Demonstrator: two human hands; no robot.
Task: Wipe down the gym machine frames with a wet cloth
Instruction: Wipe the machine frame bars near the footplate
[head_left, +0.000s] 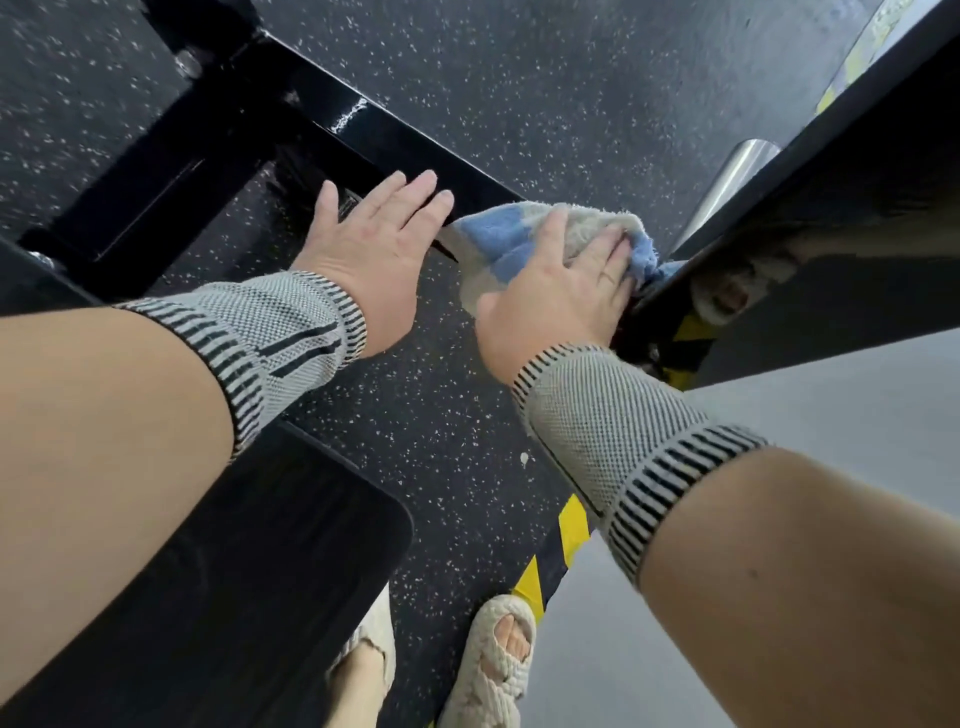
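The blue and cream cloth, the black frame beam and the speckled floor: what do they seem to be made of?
The blue and cream cloth looks like terry cotton: fuzzy loops, frayed edge. The black frame beam seems to be painted or powder-coated steel: a glossy surface with sharp highlights. The dark speckled floor is probably rubber gym matting: matte black with pale flecks.
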